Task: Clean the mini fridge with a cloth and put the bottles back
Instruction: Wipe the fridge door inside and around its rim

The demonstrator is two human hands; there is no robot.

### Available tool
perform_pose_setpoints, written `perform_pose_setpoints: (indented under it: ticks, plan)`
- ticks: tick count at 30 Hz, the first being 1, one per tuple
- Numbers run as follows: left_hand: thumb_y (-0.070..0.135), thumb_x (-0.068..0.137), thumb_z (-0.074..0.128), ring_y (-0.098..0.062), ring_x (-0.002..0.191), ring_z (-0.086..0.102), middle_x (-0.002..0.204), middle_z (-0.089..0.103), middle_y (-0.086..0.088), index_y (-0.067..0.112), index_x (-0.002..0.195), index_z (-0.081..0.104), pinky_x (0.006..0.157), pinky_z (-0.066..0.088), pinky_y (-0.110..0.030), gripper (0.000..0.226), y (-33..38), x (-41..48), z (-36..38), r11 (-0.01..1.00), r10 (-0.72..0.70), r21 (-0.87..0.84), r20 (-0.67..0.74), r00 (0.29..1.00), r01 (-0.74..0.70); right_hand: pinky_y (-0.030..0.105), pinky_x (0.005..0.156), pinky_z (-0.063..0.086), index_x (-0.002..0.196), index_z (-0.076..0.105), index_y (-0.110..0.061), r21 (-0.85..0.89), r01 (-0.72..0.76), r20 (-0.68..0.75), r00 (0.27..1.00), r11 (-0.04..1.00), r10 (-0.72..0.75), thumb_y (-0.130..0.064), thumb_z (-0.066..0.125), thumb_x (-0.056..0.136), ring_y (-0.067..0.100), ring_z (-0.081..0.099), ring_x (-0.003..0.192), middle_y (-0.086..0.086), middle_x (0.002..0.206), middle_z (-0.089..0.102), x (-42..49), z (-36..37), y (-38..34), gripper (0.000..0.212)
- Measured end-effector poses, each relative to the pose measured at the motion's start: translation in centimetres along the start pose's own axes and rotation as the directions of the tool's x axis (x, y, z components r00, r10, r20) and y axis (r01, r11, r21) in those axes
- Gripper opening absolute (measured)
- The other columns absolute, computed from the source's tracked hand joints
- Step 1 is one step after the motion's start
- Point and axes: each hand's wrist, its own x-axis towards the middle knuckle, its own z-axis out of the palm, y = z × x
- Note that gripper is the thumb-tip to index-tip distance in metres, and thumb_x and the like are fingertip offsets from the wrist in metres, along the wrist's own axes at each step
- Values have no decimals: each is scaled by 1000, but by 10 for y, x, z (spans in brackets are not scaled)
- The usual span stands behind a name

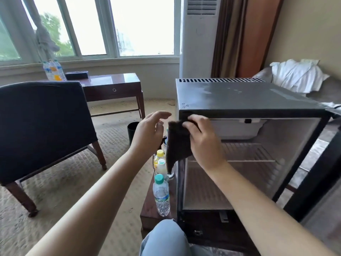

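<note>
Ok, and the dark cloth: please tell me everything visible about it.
The cloth is dark brown, with a fuzzy, thick-looking surface, roughly rectangular. It hangs limp from the right hand, which pinches its upper edge in front of an upper front corner of the open mini fridge. Its lower corner dangles before the bottles beside the fridge. The left hand is open nearby and does not touch it.

The cloth (178,145) is dark brown. The mini fridge (249,95) is black outside and white inside. The teal-capped bottle (161,196) carries a green-and-white label; the yellow-capped bottle (159,156) shows yellow. The armchair (42,122) is navy; the carpet (64,174) is beige and ribbed.
</note>
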Motion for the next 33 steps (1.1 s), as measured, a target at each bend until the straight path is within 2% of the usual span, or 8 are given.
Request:
perform_pose_setpoints:
  ticks: [2, 7, 11, 18, 21, 25, 28, 33]
  plan:
    - [-7, 85, 45, 8, 82, 56, 98, 62, 13, 19, 101, 72, 76, 38, -3, 41, -1, -2, -3, 999, 31, 22, 25, 999, -32, 41, 94, 47, 103, 70, -3, -45, -28, -4, 1000, 999, 28, -9, 48, 92, 28, 52, 104, 16, 109, 63, -25, 9, 0, 25]
    - [0, 89, 49, 11, 65, 53, 84, 55, 25, 17, 102, 70, 70, 37, -4, 30, -2, -5, 0, 992, 101, 69, 44, 994, -104, 32, 79, 49, 97, 72, -3, 37, -112, -71, 991, 993, 114, -4, 51, 89, 28, 59, 84, 13, 91, 60, -8, 0, 0, 22]
    - [5, 90, 51, 1, 76, 56, 97, 65, 11, 17, 110, 66, 76, 44, -17, 27, 0, -4, 4, 995, 88, 41, 23, 996, -89, 29, 73, 46, 94, 71, -2, 71, -115, -132, 984, 991, 123, -1, 59, 85, 28, 57, 83, 14, 90, 59, 23, -7, 2, 15]
    - [19, 87, 65, 1, 68, 58, 78, 63, 15, 17, 93, 70, 65, 43, -8, 9, -5, -8, 13, 995, 36, 93, 67, 997, -42, 31, 76, 51, 99, 74, -2, 127, -175, -66, 981, 976, 184, -7, 53, 89, 27, 61, 79, 12, 89, 59, -23, 9, -3, 23]
    - [14, 84, 67, -2, 68, 61, 77, 65, 13, 17, 91, 70, 70, 52, -23, 8, 3, -1, 12, 998, 53, 20, -21, 998, -52, 23, 79, 46, 98, 74, -3, 138, -144, -118, 980, 980, 161, -7, 55, 88, 26, 60, 82, 13, 90, 60, 7, -6, -4, 22]
    - [16, 81, 66, -8, 70, 63, 77, 66, 9, 16, 87, 68, 70, 53, -29, 6, 14, 20, 7, 997, 77, -6, -178, 981, -80, 31, 78, 49, 95, 73, -3, 87, -112, -192, 973, 990, 127, -5, 59, 87, 28, 59, 82, 15, 89, 61, 37, -3, -5, 16]
    - [16, 75, 64, -16, 71, 65, 74, 68, 4, 14, 80, 67, 70, 54, -36, 6, -1, 21, 13, 997, 67, 49, -86, 994, -63, 33, 79, 48, 94, 73, -3, 80, -65, -116, 990, 995, 74, -9, 55, 90, 29, 58, 83, 13, 91, 62, 10, 10, -3, 19]
    - [4, 73, 68, -28, 74, 64, 75, 70, -7, 10, 80, 72, 69, 52, -41, 10, -37, -24, 36, 978, 13, 202, 200, 980, -54, 39, 66, 52, 90, 73, -5, 144, -136, 211, 972, 980, 104, -17, 48, 90, 27, 60, 78, 8, 88, 60, -71, 21, -3, 27]
